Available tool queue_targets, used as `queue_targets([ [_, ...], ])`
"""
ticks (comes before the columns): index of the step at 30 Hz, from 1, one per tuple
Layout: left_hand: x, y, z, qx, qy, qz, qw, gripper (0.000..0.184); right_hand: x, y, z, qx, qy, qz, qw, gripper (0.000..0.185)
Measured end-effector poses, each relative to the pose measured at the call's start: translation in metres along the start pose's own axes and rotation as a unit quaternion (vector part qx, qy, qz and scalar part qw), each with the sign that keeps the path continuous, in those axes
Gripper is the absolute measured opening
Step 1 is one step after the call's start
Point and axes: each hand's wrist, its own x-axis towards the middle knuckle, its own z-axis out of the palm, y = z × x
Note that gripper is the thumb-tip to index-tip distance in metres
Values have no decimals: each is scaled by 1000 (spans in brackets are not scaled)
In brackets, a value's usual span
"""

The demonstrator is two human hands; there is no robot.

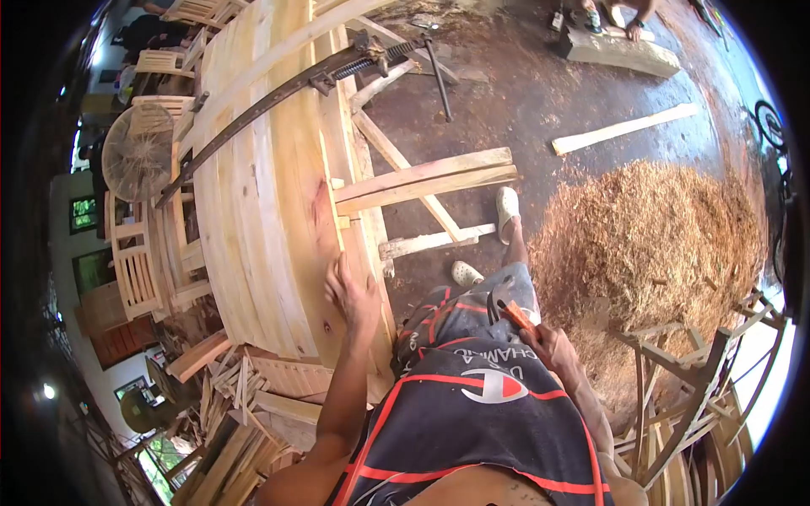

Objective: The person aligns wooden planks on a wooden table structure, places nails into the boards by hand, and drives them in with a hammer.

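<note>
My left hand (pixel 353 293) rests on the near edge of a wide panel of pale boards (pixel 261 185), its fingers loosely bent and apart with nothing in them. Down by my right thigh, my right hand (pixel 553 346) is closed around a tool with an orange-brown handle (pixel 518 317) and a dark end; its exact kind is hard to make out. Across the panel lies a long, rusty bar clamp (pixel 278 97) with a screw and a crossbar handle. Two wooden beams (pixel 426 179) stick out from under the panel's edge, just beyond my left hand.
A heap of wood shavings (pixel 650 244) covers the floor at right, near a loose wooden strip (pixel 624 128). Another person's hand (pixel 634 31) is at a thick timber block (pixel 620 52). Wooden chairs (pixel 135 270), a fan (pixel 137 152) and stacked scrap wood (pixel 228 455) stand left.
</note>
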Motion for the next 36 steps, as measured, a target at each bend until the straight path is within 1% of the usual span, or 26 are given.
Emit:
queue_targets([
  [2,-29,-11,-23,96,-82,-26,992,79,8,-3,-1,-21,11,-27,999,45],
  [4,-75,-28,-32,137,-134,-54,980,87,19,-5,-2,-79,-6,-135,988,40],
  [5,-95,-32,-37,132,-128,-64,981,87,28,-13,-5,-112,-9,-187,976,37],
  [6,-114,-36,-41,86,-132,-92,983,85,39,-22,-7,-122,-13,-196,973,37],
  [7,-133,-42,-46,40,-134,-121,983,82,52,-34,-6,-171,-15,-254,952,37],
  [8,-154,-52,-45,36,-125,-134,982,82,67,-50,-6,-217,-17,-311,925,37],
  [9,-176,-66,-38,-42,-53,-193,979,78,74,-78,-9,-270,-3,-330,905,26],
  [10,-195,-77,-34,-118,20,-249,961,74,86,-96,-7,-290,-5,-365,884,33],
  [11,-208,-80,-31,-149,82,-349,922,50,100,-113,-3,-288,-23,-426,857,35],
  [12,-209,-86,-38,-148,91,-358,918,50,113,-132,3,-282,-41,-484,827,37],
  [13,-210,-95,-46,-334,49,-496,800,43,122,-150,12,-324,-81,-484,809,37],
  [14,-210,-102,-55,-500,3,-596,628,40,126,-166,22,-364,-119,-480,789,36],
  [16,-208,-102,-56,-513,17,-580,633,38,135,-176,59,-363,-152,-478,785,35],
  [18,-200,-105,-55,-391,24,-396,830,33,127,-191,87,-365,-203,-528,740,26],
  [19,-193,-103,-64,-493,62,-433,752,30,119,-200,98,-366,-218,-543,724,23],
  [20,-195,-113,-57,-496,61,-431,752,30,102,-212,104,-378,-280,-478,741,22],
  [21,-199,-124,-47,-541,67,-465,698,29,89,-216,109,-385,-342,-410,753,22],
  [22,-206,-135,-40,-581,72,-497,640,31,86,-207,120,-385,-342,-409,753,22],
  [23,-203,-133,-41,-582,71,-497,640,31,86,-198,132,-370,-355,-429,744,23],
  [25,-189,-121,-43,-499,124,-557,652,29,91,-198,139,-357,-363,-448,735,25],
  [27,-190,-136,-41,-513,99,-549,653,32,106,-219,130,-463,-408,-409,672,28],
  [29,-186,-149,-32,-520,68,-539,659,36,153,-216,131,-508,-385,-472,609,29],
  [31,-192,-151,-26,-554,113,-505,652,33,159,-219,122,-529,-269,-471,652,38],
  [33,-185,-147,-32,-545,93,-513,657,30,169,-240,104,-550,-134,-470,677,52],
  [35,-182,-150,-38,-528,79,-524,664,28,150,-255,98,-451,-180,-413,771,60],
  [36,-184,-151,-38,-548,67,-529,644,27,147,-238,104,-369,-197,-490,765,60],
])
